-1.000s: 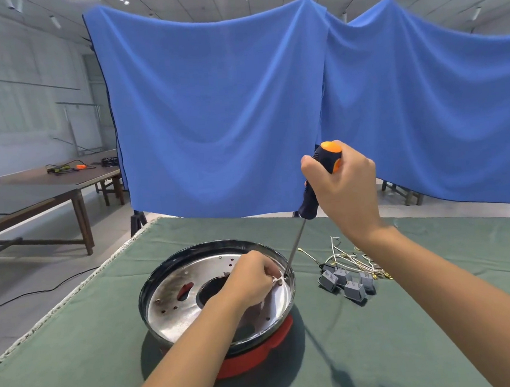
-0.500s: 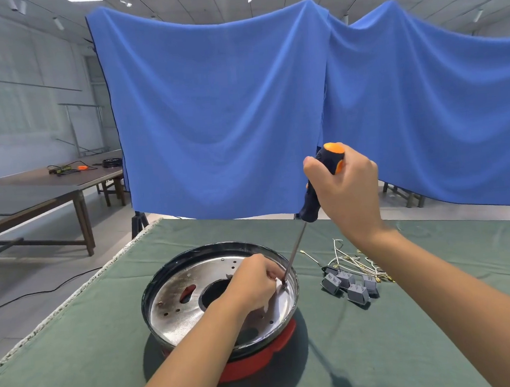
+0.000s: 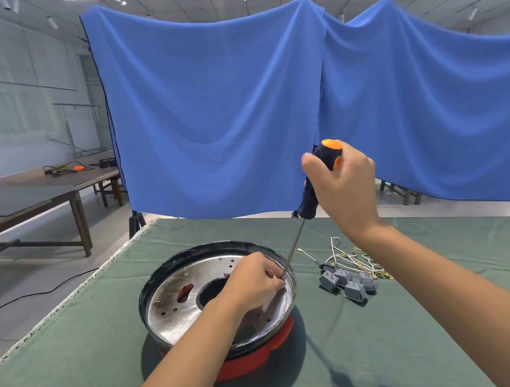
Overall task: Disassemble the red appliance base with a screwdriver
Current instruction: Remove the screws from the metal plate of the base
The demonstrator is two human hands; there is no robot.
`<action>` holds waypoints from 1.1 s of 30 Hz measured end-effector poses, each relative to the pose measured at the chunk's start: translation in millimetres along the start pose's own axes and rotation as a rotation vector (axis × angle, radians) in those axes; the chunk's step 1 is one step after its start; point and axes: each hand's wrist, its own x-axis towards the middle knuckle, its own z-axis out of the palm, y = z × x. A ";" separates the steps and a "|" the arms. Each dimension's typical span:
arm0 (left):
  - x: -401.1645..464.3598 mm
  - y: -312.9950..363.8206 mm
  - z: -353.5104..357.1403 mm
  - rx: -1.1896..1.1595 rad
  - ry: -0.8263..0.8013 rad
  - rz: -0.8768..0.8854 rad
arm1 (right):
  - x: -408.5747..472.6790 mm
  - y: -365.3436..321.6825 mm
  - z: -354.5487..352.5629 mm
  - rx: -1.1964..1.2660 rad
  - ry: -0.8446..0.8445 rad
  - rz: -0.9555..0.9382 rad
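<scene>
The red appliance base (image 3: 260, 350) sits on the tabletop (image 3: 411, 333). The screwdriver (image 3: 315, 194) slants down-left into its right inner rim, handle gripped by the right hand (image 3: 346, 186); the left hand (image 3: 254, 280) pinches at the tip.

The screwdriver (image 3: 308, 201) tip (and whatever it meets) hides behind the left hand (image 3: 251, 280).

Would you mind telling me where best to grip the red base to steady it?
Probably the black rim on its near-left side, from the left: the left hand and screwdriver crowd the right side, and the red base sits low, mostly hidden.
</scene>
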 end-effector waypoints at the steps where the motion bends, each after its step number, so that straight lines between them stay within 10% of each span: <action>1: 0.0 -0.4 0.1 0.001 0.000 0.000 | 0.1 -1.0 0.9 -0.002 0.000 -0.001; 33: 3.9 4.2 3.7 0.030 0.002 -0.035 | 66.8 -23.9 37.4 -0.564 -0.514 0.373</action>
